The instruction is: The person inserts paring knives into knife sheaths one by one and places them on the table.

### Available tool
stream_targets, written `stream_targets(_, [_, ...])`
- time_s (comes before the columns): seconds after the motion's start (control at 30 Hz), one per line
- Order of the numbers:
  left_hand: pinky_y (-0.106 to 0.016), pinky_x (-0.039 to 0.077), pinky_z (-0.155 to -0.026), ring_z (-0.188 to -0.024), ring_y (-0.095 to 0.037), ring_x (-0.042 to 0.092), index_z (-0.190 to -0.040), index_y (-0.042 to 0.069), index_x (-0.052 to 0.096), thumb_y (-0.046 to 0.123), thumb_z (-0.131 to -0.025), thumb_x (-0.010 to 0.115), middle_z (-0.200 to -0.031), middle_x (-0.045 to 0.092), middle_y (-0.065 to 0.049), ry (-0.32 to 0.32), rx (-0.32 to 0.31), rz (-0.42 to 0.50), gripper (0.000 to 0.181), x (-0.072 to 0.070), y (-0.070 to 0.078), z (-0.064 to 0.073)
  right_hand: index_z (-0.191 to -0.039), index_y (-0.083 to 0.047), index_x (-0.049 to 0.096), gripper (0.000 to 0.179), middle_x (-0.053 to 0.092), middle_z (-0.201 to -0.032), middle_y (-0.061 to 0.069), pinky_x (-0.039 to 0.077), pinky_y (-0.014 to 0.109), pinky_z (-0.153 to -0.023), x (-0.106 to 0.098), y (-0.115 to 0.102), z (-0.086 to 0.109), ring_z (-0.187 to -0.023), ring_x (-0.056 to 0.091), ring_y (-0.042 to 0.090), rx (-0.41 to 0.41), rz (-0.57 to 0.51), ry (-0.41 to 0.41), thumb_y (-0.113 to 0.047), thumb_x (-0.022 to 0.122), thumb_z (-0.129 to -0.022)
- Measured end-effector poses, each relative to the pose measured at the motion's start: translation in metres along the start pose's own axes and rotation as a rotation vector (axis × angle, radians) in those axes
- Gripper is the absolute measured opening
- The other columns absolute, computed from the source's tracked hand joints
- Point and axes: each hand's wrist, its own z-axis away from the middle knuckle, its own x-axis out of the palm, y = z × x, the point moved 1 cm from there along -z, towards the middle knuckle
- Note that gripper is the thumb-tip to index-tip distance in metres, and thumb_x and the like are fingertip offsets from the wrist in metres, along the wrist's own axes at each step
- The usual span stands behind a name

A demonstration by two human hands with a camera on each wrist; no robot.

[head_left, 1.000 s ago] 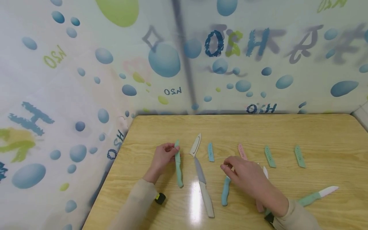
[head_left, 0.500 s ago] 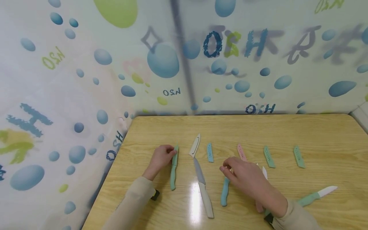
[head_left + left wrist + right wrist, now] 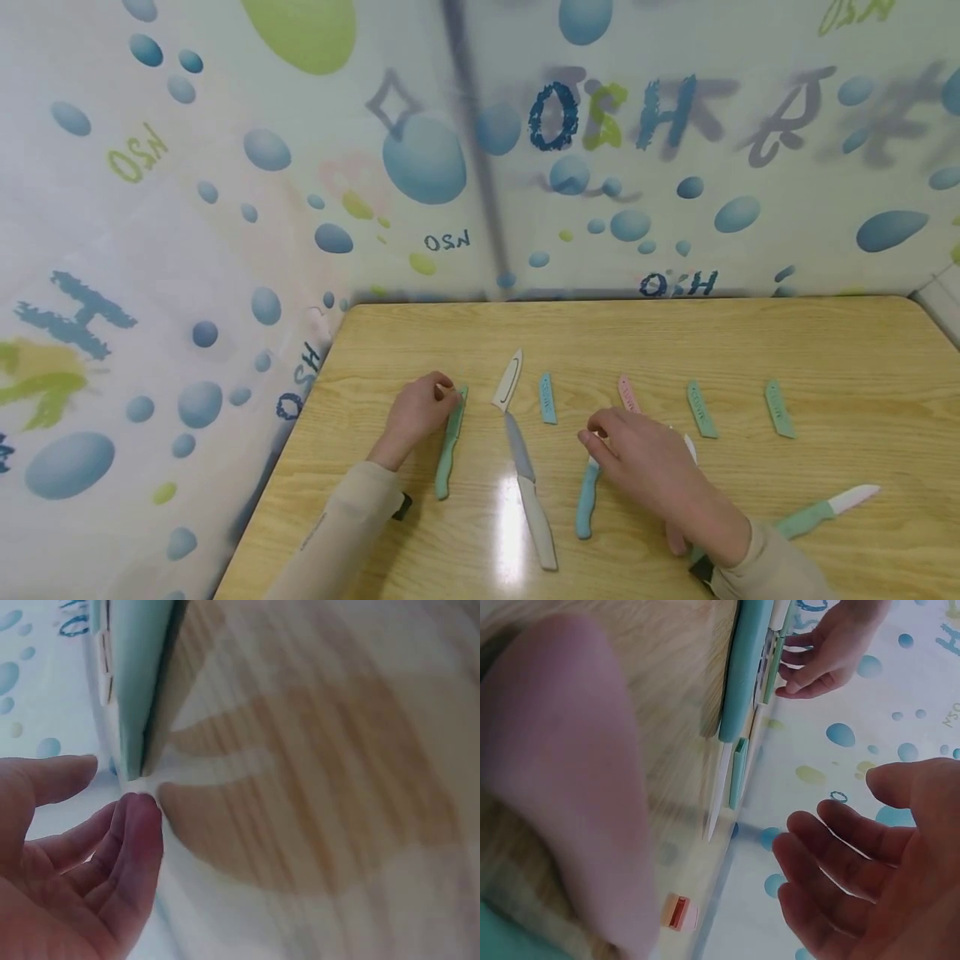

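Observation:
A green knife in a green sheath [image 3: 449, 450] lies on the table at the left. My left hand [image 3: 416, 417] is beside its sheathed tip. The left wrist view shows thumb and fingers apart, with the sheath tip [image 3: 142, 712] just beyond them. Over the middle right of the table hovers my right hand [image 3: 648, 454], fingers loosely bent and holding nothing. It partly covers a blue-handled knife [image 3: 588, 500] and a pink-handled knife [image 3: 675, 537]. The right wrist view shows the pink handle [image 3: 585, 787] large and blurred, beyond it the blue handle [image 3: 746, 671].
A cream knife [image 3: 536, 521] lies bare below its cream sheath [image 3: 508, 379]. Further right are a blue sheath [image 3: 548, 398], a pink sheath [image 3: 628, 392] and two green sheaths [image 3: 702, 408]. A green knife with a white blade [image 3: 806, 521] points right. A patterned wall covering [image 3: 435, 250] stands behind the table.
My left hand has brought the sheathed green knife left and down onto the table and let go of it. The knife's handle has swung left. My right hand has hardly moved.

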Motion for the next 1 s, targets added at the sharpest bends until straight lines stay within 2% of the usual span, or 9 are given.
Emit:
stream_targets(0.07, [-0.038,0.057,-0.069,-0.081,-0.02,0.067,-0.118,0.005,0.071,0.026,-0.1,0.067,-0.097,0.073,-0.008,0.012,0.017,0.005,0.028,0.0,0.004,0.0,-0.103,-0.015,0.072,0.018,0.071,-0.095,-0.004,0.053,0.031,-0.06,-0.001,0.001,0.0,-0.073,0.06,0.008,-0.011,0.015,0.014,-0.032,0.066,-0.103])
stream_targets(0.17, [-0.04,0.058,-0.075,-0.091,-0.022,0.067,-0.12,0.005,0.07,0.024,-0.101,0.066,-0.103,0.072,-0.008,0.008,0.069,0.061,0.028,0.001,0.013,-0.002,-0.1,-0.014,0.073,0.015,0.072,-0.094,-0.001,0.056,0.034,-0.064,-0.001,0.003,0.001,-0.076,0.065,0.013,-0.038,0.037,0.057,-0.029,0.07,-0.101])
stream_targets(0.27, [-0.042,0.059,-0.081,-0.098,-0.025,0.067,-0.123,0.004,0.069,0.022,-0.102,0.066,-0.107,0.071,-0.009,-0.034,0.111,0.127,0.028,0.003,0.029,-0.007,-0.099,-0.012,0.073,0.014,0.072,-0.096,0.001,0.057,0.036,-0.065,0.0,0.005,0.002,-0.078,0.067,0.016,-0.053,0.045,0.088,-0.027,0.072,-0.1])
stream_targets(0.33, [-0.042,0.058,-0.084,-0.101,-0.025,0.067,-0.123,0.004,0.069,0.022,-0.102,0.065,-0.109,0.07,-0.009,-0.062,0.135,0.122,0.028,0.006,0.041,-0.012,-0.098,-0.012,0.073,0.014,0.072,-0.096,0.002,0.057,0.037,-0.066,0.0,0.006,0.002,-0.078,0.068,0.017,-0.057,0.047,0.099,-0.026,0.072,-0.099])
stream_targets(0.47, [-0.044,0.058,-0.09,-0.105,-0.027,0.067,-0.125,0.003,0.068,0.024,-0.102,0.065,-0.114,0.07,-0.011,-0.103,0.168,0.056,0.031,0.009,0.062,-0.024,-0.098,-0.011,0.073,0.014,0.071,-0.095,0.002,0.057,0.038,-0.066,0.0,0.007,0.002,-0.077,0.067,0.017,-0.056,0.053,0.104,-0.026,0.072,-0.1])
stream_targets(0.6, [-0.044,0.057,-0.092,-0.107,-0.028,0.066,-0.127,0.003,0.067,0.024,-0.103,0.065,-0.117,0.07,-0.013,-0.13,0.184,0.008,0.032,0.014,0.074,-0.038,-0.098,-0.012,0.073,0.014,0.07,-0.092,0.0,0.056,0.037,-0.065,0.0,0.008,0.002,-0.076,0.066,0.015,-0.039,0.054,0.095,-0.025,0.07,-0.101])
stream_targets(0.8, [-0.04,0.058,-0.086,-0.1,-0.025,0.066,-0.134,0.002,0.061,0.027,-0.101,0.07,-0.115,0.07,-0.013,-0.174,0.12,-0.067,0.043,0.025,0.079,-0.051,-0.098,-0.011,0.072,0.014,0.07,-0.091,0.0,0.054,0.034,-0.064,0.0,0.009,0.002,-0.074,0.063,0.014,-0.025,0.047,0.097,-0.024,0.071,-0.1])
stream_targets(0.9, [-0.039,0.058,-0.083,-0.093,-0.024,0.065,-0.14,-0.001,0.054,0.028,-0.098,0.074,-0.112,0.071,-0.014,-0.195,0.09,-0.135,0.054,0.031,0.083,-0.053,-0.098,-0.01,0.072,0.015,0.07,-0.091,0.0,0.054,0.034,-0.064,0.0,0.01,0.002,-0.073,0.062,0.013,-0.02,0.043,0.095,-0.025,0.071,-0.1])
stream_targets(1.0, [-0.037,0.058,-0.08,-0.089,-0.024,0.064,-0.141,-0.003,0.05,0.025,-0.096,0.077,-0.113,0.069,-0.016,-0.201,0.086,-0.225,0.059,0.037,0.088,-0.054,-0.099,-0.01,0.072,0.015,0.07,-0.092,0.001,0.054,0.034,-0.065,0.0,0.011,0.002,-0.074,0.062,0.014,-0.01,0.038,0.089,-0.025,0.07,-0.101])
